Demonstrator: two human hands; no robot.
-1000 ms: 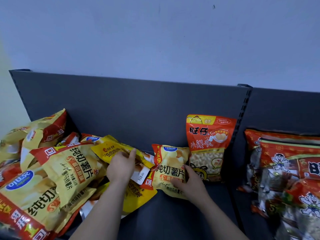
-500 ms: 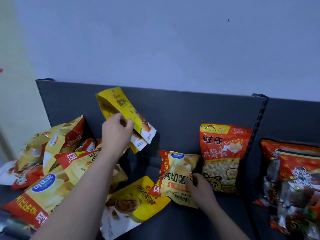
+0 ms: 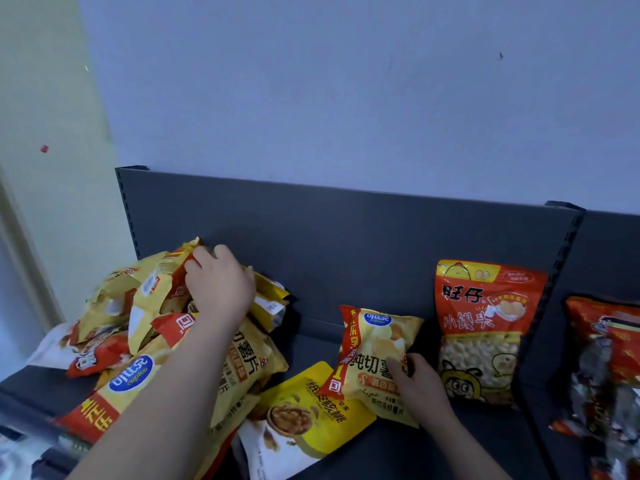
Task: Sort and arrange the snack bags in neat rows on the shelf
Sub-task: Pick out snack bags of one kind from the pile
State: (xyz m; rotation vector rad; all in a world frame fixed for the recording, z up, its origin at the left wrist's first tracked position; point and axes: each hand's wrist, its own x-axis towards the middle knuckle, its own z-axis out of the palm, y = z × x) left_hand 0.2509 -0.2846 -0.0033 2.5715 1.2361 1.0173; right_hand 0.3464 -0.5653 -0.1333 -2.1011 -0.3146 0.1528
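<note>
Snack bags (image 3: 138,306) are heaped at the left end of the shelf (image 3: 346,258), against its back panel. Your left hand (image 3: 220,284) sits on top of the heap with fingers curled down; can't tell if it grips anything. Your right hand (image 3: 420,386) grips the small chip bag (image 3: 375,341) by its lower right edge. The bag's long axis is near upright, just left of the standing bun bag (image 3: 485,327), so the right hand is nearer that row. A walnut bag (image 3: 304,410) lies flat at the front edge. There are red bags (image 3: 606,358) in the next bay and a plain wall (image 3: 346,98) behind.
</note>
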